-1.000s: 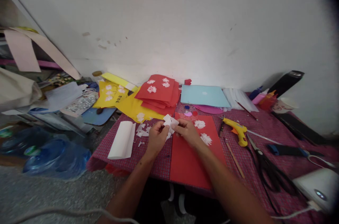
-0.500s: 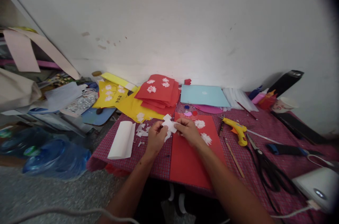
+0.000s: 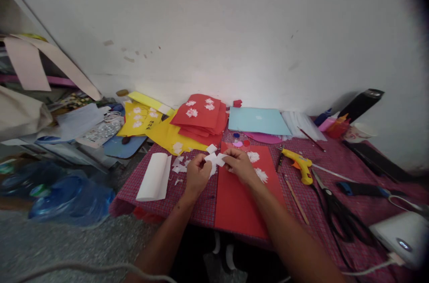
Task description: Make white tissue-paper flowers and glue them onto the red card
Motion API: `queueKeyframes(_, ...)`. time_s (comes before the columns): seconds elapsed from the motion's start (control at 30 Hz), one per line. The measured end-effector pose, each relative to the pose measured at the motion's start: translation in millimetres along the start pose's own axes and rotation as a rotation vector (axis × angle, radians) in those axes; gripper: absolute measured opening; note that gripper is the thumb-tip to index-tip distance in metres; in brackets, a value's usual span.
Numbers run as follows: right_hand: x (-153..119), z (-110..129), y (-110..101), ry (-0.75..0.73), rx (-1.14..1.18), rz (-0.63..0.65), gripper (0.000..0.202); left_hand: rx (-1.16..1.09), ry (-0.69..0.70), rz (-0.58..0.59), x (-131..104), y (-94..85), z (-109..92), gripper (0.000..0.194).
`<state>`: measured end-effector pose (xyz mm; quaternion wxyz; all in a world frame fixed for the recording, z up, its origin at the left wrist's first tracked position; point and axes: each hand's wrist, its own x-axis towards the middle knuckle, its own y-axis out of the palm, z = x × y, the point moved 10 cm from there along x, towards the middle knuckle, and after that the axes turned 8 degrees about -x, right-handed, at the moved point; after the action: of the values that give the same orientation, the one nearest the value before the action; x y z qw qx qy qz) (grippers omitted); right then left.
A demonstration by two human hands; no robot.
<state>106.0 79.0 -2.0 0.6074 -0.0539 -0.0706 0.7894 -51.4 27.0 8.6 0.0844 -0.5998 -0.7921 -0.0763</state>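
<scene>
My left hand (image 3: 198,172) pinches a small white piece of paper (image 3: 210,158) between thumb and fingers. In my right hand (image 3: 238,164) is another small white paper piece (image 3: 220,160), pinched at its right edge. The two pieces are close together, and I cannot tell whether they touch. Under my right hand and forearm lies a red sheet (image 3: 239,209) bearing white paper flowers (image 3: 260,175). Loose white paper scraps (image 3: 180,168) are scattered left of my left hand, and a folded white paper (image 3: 153,176) lies farther left.
Red sheets with flowers (image 3: 197,115) are stacked at the back beside yellow paper (image 3: 164,135). A light blue sheet (image 3: 258,121) lies against the wall. To the right are a yellow glue gun (image 3: 301,164), black-handled scissors (image 3: 342,216), a wooden stick (image 3: 296,198) and a white device (image 3: 402,236).
The white papers between my hands have come apart slightly, so a piece in my right hand now shows separately. Both hands stay in nearly the same place.
</scene>
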Motion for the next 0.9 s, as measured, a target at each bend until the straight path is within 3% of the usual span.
queueKeyframes(0.27,-1,8,4,-0.087,-0.081,0.029,0.02,0.073,0.046,-0.008,0,-1.1,1,0.011)
queueKeyframes(0.7,0,3,-5,-0.035,-0.04,-0.044,0.017,0.125,0.066,-0.018,-1,-0.9,-6,0.014)
queueKeyframes(0.9,3,0,-9,-0.045,-0.036,-0.045,0.014,0.364,0.236,-0.054,-3,0.4,-18,0.016)
